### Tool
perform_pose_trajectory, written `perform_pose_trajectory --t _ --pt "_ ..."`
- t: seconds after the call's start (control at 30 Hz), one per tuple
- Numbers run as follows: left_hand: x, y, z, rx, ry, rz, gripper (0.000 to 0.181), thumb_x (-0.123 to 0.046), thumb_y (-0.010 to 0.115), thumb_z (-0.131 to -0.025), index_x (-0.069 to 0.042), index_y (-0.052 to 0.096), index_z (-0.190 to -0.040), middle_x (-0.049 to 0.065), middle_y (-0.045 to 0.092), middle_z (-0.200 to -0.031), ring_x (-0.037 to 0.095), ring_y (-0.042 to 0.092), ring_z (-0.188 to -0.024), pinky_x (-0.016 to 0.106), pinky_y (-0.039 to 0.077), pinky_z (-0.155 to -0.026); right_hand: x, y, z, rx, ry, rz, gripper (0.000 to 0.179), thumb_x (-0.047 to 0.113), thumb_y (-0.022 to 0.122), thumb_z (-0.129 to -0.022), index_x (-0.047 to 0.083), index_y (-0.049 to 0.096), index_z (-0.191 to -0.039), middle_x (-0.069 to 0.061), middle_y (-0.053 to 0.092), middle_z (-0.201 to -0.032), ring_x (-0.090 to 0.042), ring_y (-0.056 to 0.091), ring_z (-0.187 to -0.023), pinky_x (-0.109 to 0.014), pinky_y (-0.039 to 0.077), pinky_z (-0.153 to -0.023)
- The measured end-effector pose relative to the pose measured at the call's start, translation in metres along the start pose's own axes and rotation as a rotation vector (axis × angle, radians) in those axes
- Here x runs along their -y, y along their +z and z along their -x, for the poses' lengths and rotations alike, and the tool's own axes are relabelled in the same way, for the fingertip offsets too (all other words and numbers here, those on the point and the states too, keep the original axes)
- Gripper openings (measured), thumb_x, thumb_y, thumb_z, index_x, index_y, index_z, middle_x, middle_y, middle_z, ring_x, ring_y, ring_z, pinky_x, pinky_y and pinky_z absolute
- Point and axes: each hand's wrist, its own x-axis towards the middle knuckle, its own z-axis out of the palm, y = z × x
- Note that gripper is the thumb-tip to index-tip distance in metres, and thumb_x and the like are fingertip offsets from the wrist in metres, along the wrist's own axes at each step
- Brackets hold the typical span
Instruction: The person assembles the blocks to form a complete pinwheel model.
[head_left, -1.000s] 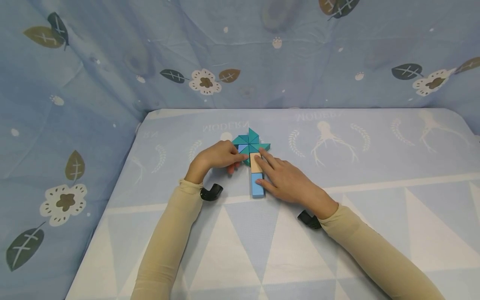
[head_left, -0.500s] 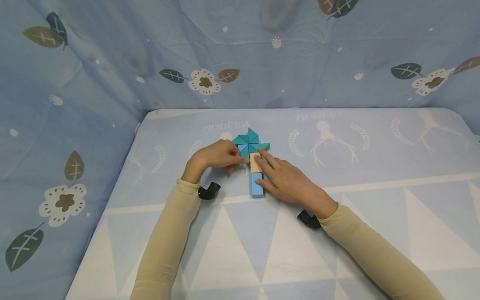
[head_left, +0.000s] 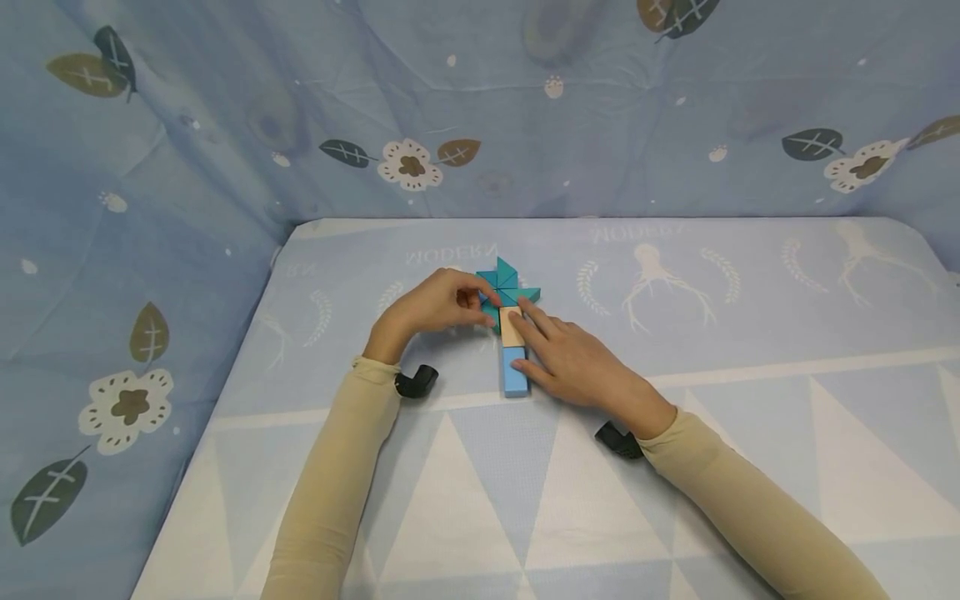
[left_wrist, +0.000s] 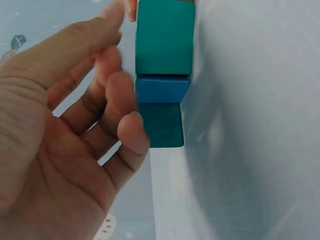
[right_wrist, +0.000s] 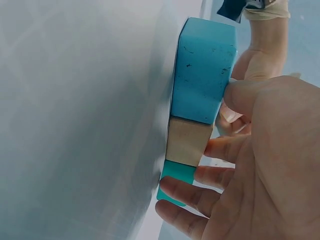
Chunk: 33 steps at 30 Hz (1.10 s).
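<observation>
Teal triangular blocks lie on the table in a pinwheel shape. A natural wood block and a light blue block continue below it in a line, like a stem. My left hand is at the pinwheel's left side, fingers loosely bent, index fingertip over the blocks and thumb at the lower teal piece; it covers the left blades. In the left wrist view, the fingers lie beside teal blocks and a blue block. My right hand rests its spread fingers along the stem's right side.
A patterned cloth covers the table. Blue floral fabric hangs behind and at the left. Black wrist mounts show below both wrists.
My left index finger has come up and over onto the pinwheel's left side, now hiding the blue piece seen there before. My right hand and the stem blocks have stayed in place.
</observation>
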Motion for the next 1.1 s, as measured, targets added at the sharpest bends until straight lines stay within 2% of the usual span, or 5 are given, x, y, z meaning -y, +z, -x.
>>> perform_pose_trajectory --t 0.2,0.7,0.9,1.0,1.1 --pt "0.002 0.002 -0.003 -0.036 -0.005 -0.02 0.032 -0.024 0.08 -0.082 -0.015 0.074 -0.112 0.002 0.06 -0.072 0.016 0.05 -0.064 0.027 0.042 -0.061 -0.001 -0.001 0.003 0.027 0.019 -0.008 0.07 0.044 0.047 -0.102 0.006 0.024 -0.155 -0.016 0.013 -0.164 -0.037 0.042 -0.138 -0.051 0.041 -0.106" --pt "0.001 0.005 0.0 -0.089 -0.033 -0.038 0.027 -0.026 0.078 -0.084 -0.013 0.074 -0.108 0.002 0.061 -0.076 0.015 0.051 -0.067 0.027 0.044 -0.063 -0.001 0.001 0.003 0.006 0.005 -0.005 0.069 0.043 0.048 -0.102 0.004 0.026 -0.155 -0.018 0.016 -0.163 -0.038 0.046 -0.135 -0.051 0.043 -0.105" --pt "-0.004 0.008 0.016 -0.121 -0.21 0.134 0.034 -0.037 0.071 -0.09 -0.004 0.064 -0.082 0.006 0.064 -0.066 0.024 0.062 -0.061 0.031 0.048 -0.057 0.001 0.0 0.001 0.001 -0.001 -0.009 0.069 0.043 0.048 -0.102 0.005 0.025 -0.155 -0.018 0.015 -0.163 -0.037 0.045 -0.135 -0.051 0.043 -0.105" --pt "-0.005 0.017 0.019 -0.079 -0.288 0.125 0.041 -0.043 0.069 -0.09 -0.005 0.063 -0.076 0.005 0.065 -0.061 0.022 0.065 -0.058 0.031 0.049 -0.054 0.002 0.0 0.0 -0.004 0.002 -0.002 0.069 0.043 0.049 -0.101 0.004 0.026 -0.155 -0.018 0.017 -0.163 -0.037 0.046 -0.135 -0.051 0.043 -0.105" --pt "-0.005 0.025 0.02 -0.081 -0.307 0.082 0.042 -0.045 0.069 -0.089 -0.008 0.061 -0.071 0.004 0.065 -0.06 0.019 0.063 -0.055 0.029 0.048 -0.052 0.002 0.0 -0.001 0.005 0.002 0.001 0.069 0.043 0.048 -0.102 0.005 0.026 -0.155 -0.017 0.017 -0.163 -0.037 0.045 -0.136 -0.051 0.043 -0.105"
